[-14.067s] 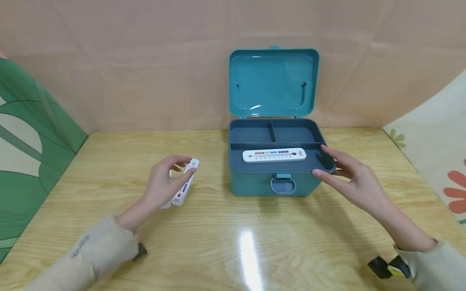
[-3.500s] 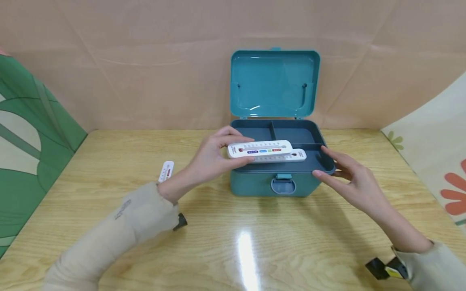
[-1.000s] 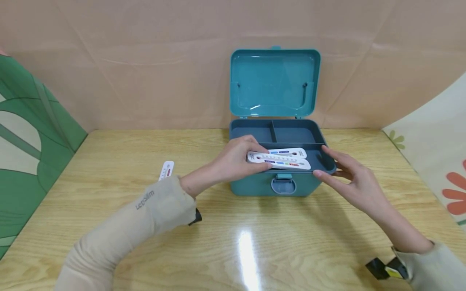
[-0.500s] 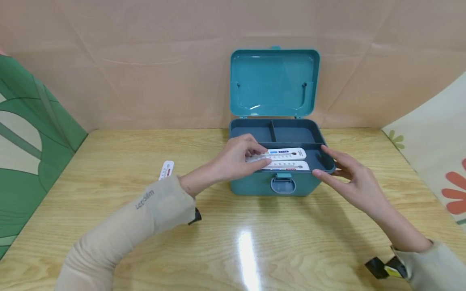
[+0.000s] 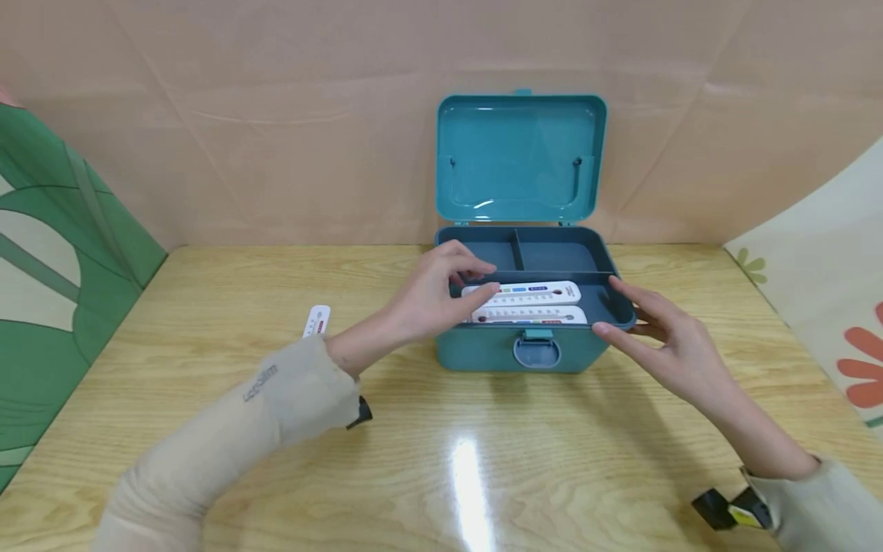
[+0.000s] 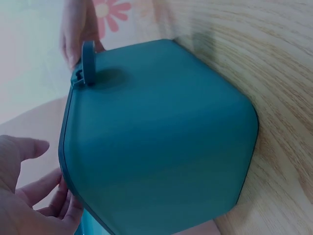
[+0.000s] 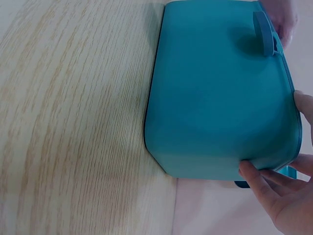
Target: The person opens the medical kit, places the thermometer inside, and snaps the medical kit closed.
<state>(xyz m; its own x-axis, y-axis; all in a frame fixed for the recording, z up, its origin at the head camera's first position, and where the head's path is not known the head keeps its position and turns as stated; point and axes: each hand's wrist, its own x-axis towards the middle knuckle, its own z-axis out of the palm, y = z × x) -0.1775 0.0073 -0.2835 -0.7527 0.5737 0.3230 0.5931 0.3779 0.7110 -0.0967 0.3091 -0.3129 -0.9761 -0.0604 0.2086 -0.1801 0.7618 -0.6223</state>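
In the head view, a teal storage box (image 5: 476, 353) stands with its lid up. Two white thermometers lie side by side in the wide front section of its grey tray (image 5: 600, 297): a rear thermometer (image 5: 545, 293) and a front thermometer (image 5: 531, 315). Over their left ends hovers my left hand (image 5: 434, 295), thumb and fingers apart and holding nothing. Its fingers appear by the box rim in the left wrist view. My right hand (image 5: 672, 349) holds the box's front right corner, thumb at the front rim and fingers along the side. Another thermometer (image 5: 317, 319) lies on the table, partly hidden by the left sleeve.
The raised lid (image 5: 520, 157) leans back near the beige backdrop (image 5: 290, 130). A divider (image 5: 516, 250) splits the tray's rear part into two small sections. A latch (image 5: 536, 349) hangs on the box front. The wooden table (image 5: 386, 475) extends all around.
A second thermometer came from the table into the tray's front section. My left hand laid it straight, let go, and has lifted slightly up and left. My right hand has stayed at the corner.
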